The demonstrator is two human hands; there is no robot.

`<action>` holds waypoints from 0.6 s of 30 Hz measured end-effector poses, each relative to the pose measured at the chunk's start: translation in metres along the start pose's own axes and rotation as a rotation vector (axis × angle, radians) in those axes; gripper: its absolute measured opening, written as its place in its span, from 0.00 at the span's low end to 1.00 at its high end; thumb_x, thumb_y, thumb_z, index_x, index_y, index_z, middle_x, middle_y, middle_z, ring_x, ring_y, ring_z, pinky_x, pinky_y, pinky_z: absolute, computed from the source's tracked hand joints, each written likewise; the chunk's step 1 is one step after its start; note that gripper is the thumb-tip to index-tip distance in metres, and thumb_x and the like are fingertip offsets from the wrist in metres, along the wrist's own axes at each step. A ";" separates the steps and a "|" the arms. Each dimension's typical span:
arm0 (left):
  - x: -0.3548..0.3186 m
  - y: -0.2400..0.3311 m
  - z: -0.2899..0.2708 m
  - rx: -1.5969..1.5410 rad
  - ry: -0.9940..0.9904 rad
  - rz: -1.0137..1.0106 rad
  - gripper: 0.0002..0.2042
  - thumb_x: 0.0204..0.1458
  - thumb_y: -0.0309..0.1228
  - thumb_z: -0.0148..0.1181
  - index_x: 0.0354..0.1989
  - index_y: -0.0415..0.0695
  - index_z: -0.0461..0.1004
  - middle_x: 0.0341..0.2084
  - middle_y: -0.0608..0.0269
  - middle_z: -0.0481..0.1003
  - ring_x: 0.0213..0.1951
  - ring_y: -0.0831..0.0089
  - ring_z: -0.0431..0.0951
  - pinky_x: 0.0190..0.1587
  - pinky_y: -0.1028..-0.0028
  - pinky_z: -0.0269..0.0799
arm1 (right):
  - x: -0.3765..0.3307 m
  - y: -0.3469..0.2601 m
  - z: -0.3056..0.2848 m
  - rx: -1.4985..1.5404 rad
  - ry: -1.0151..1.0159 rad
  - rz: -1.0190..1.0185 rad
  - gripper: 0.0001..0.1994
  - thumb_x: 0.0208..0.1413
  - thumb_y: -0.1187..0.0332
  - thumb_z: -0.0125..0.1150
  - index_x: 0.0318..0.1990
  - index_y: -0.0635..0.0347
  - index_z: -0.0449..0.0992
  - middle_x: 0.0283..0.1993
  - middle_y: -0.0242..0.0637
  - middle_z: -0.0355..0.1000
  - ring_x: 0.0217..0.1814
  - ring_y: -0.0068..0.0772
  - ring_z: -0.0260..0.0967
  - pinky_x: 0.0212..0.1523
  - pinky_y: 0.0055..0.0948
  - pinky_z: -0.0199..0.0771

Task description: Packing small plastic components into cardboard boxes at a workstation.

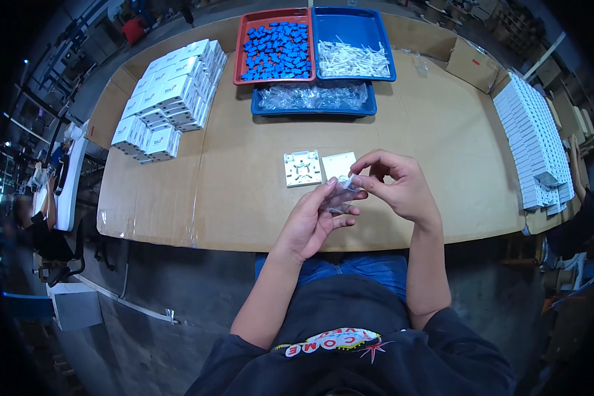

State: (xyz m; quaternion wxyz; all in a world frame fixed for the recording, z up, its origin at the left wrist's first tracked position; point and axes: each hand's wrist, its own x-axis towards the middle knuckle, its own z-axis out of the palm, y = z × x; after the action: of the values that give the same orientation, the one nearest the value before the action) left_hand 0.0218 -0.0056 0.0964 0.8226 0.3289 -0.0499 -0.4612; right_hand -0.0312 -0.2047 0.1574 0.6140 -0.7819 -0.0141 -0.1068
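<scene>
- While both hands are up over the front of the brown table [244, 191], they share one small clear plastic bag [340, 196].
- The left hand [313, 221] lies under the bag, with its fingers curled round the bottom part of it.
- The right hand [396, 185] pinches the top edge of the bag with thumb and first fingers shut on it.
- The bag is in the air between the two hands, just in front of two white square plates [318, 167] that lie flat on the table.
- I think the hands are working the bag open or getting small bits out of it; I cannot see what is inside.
- To do this well, hold the bottom softly so nothing gets squashed, and pull the top slowly so the thin plastic does not rip.
- Keep the bag low over the table, so anything that drops lands close by.
- At the far side of the table is a red tray [241, 49] full of little blue parts [277, 49].
- Right beside it is a blue tray [353, 20] with a heap of thin white pieces [353, 61].
- In front of those two is another blue tray [310, 111] with clear plastic bags [313, 96] in it.
- Stacks of small white boxes [168, 92] sit on the left side of the table.
- Long rows of white boxes [534, 142] run down the right side.
</scene>
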 end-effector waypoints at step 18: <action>-0.010 0.008 0.004 0.030 -0.054 -0.010 0.21 0.73 0.44 0.47 0.60 0.39 0.73 0.50 0.53 0.82 0.43 0.69 0.84 0.47 0.68 0.80 | 0.024 -0.018 -0.012 -0.050 -0.530 -0.033 0.15 0.74 0.65 0.53 0.47 0.68 0.83 0.57 0.39 0.77 0.52 0.29 0.76 0.52 0.31 0.77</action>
State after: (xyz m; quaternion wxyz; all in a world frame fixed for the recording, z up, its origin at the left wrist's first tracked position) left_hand 0.0208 0.0038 0.1064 0.8136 0.3290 -0.0772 -0.4731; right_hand -0.0121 -0.2149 0.1817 0.5675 -0.7972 -0.1846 0.0912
